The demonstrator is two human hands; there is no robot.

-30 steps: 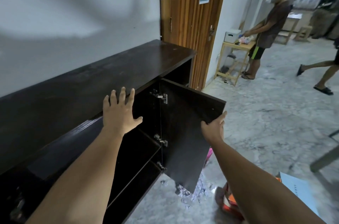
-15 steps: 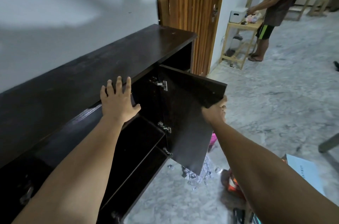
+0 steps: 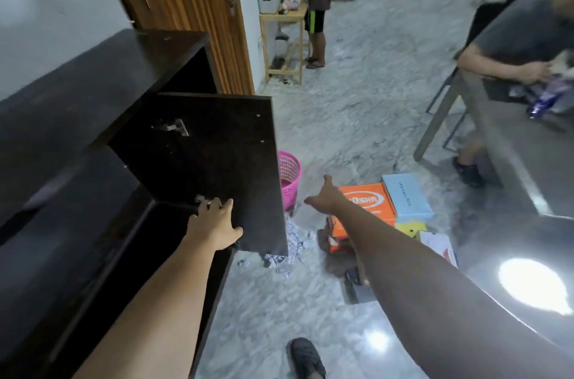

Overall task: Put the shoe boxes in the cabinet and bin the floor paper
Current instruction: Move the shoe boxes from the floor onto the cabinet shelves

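Note:
The dark cabinet (image 3: pixel 77 93) fills the left, with its door (image 3: pixel 217 161) swung wide open. My left hand (image 3: pixel 214 220) rests flat against the door's lower inner edge, holding nothing. My right hand (image 3: pixel 326 197) stretches out over the floor with fingers spread, empty, just short of an orange shoe box (image 3: pixel 368 201). A light blue shoe box (image 3: pixel 405 195) lies beside the orange one, and a yellow box (image 3: pixel 410 228) and a white box (image 3: pixel 439 243) sit nearer me. Crumpled paper scraps (image 3: pixel 289 249) litter the floor below the door. A pink bin (image 3: pixel 289 181) stands behind the door.
A grey table (image 3: pixel 528 161) fills the right, with a person leaning on it. Another person stands at a small wooden stand (image 3: pixel 284 37) in the back. A wooden room door (image 3: pixel 186 6) is past the cabinet. My dark shoe (image 3: pixel 307 358) shows at the bottom.
My right hand let go of the cabinet door and reached out toward the boxes. My left hand dropped from the cabinet's top edge to the door. The view swung right and down.

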